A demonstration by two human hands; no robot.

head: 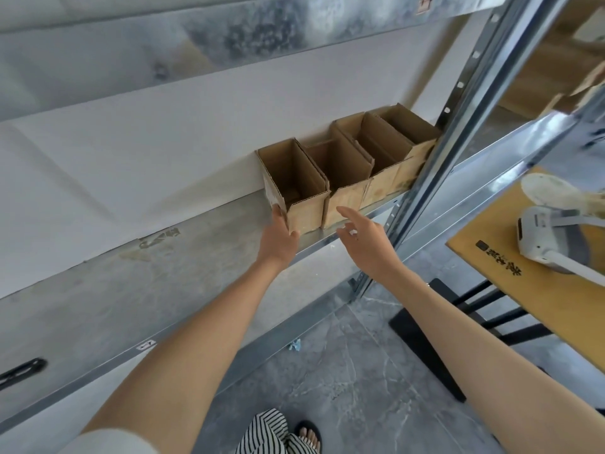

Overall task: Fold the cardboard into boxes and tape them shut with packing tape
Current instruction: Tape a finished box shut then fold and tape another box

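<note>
Several open-topped brown cardboard boxes stand in a row on a metal shelf point(163, 283), pushed toward its right end against the upright post. My left hand point(281, 239) touches the lower left side of the leftmost box point(306, 211) with straight fingers. To the right, my right hand point(361, 235) hovers open just in front of the second box point(345, 201), fingers spread and holding nothing. Two more boxes point(386, 149) follow further right. No tape is visible.
A galvanised shelf post point(458, 136) rises at the right of the boxes. A wooden table point(523, 273) with a white headset point(543, 237) stands at the right. Below are grey tiled floor, my striped trouser leg and a sandalled foot. A black object point(19, 371) lies at the shelf's left edge.
</note>
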